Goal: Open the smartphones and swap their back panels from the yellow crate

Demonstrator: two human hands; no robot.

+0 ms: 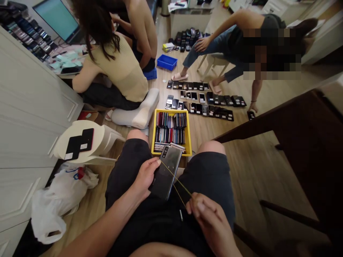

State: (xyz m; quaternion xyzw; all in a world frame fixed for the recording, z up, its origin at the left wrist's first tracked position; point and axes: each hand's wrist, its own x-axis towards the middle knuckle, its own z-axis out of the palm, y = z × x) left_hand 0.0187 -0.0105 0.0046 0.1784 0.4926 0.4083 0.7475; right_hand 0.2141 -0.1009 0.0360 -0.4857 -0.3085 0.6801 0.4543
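My left hand (147,175) is closed around the left edge of a dark smartphone (166,175), its back with the camera strip turned up toward me. A thin yellowish rubber band (181,185) runs from near my left thumb across the phone's back to my right hand (207,214). The fingers of my right hand pinch the band, pulling it taut in two strands below the phone. Just beyond the phone stands a yellow bin (189,139) packed with upright phones, between my knees.
Phones (202,109) lie in rows on the floor ahead, where a person's hand (253,106) reaches down. At left are a stool (103,137) bearing two dark phones and a white plastic bag (64,192). A dark wooden chair (300,142) stands at right; another person sits front left.
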